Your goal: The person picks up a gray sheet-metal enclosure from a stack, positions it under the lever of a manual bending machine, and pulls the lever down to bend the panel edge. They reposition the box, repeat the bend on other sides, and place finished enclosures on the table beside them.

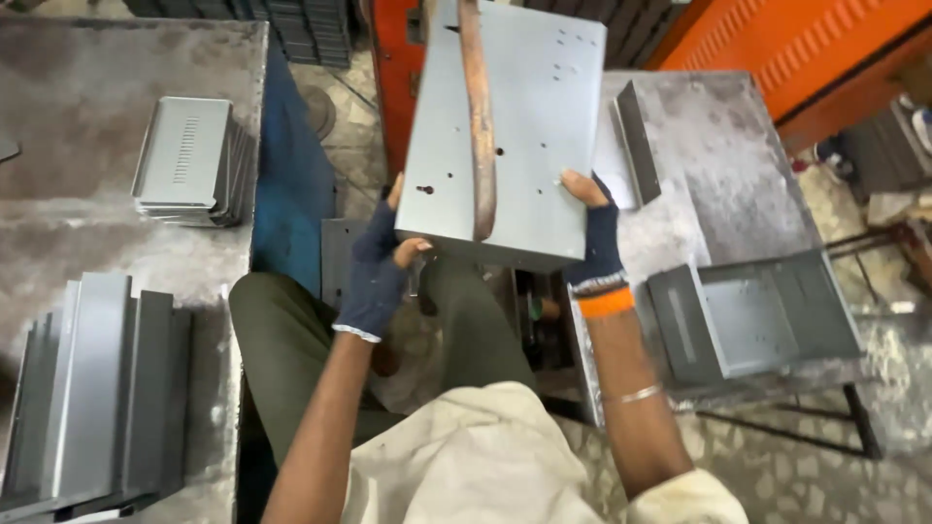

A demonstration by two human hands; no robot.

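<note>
Grey sheet-metal panel (524, 126) gripped by both gloved hands (left (379, 272), right (594, 243)), probably punched

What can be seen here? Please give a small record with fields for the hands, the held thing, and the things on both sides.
Left hand: left hand in a dark fingerless glove grips the lower left corner of the panel.
Right hand: right hand, gloved too, holds the lower right edge.
Held thing: grey sheet-metal panel with small holes, under a rusty curved bar.
Left side: stack of bent panels and a row of upright panels on a worn table.
Right side: open metal tray part on a second table.
</note>
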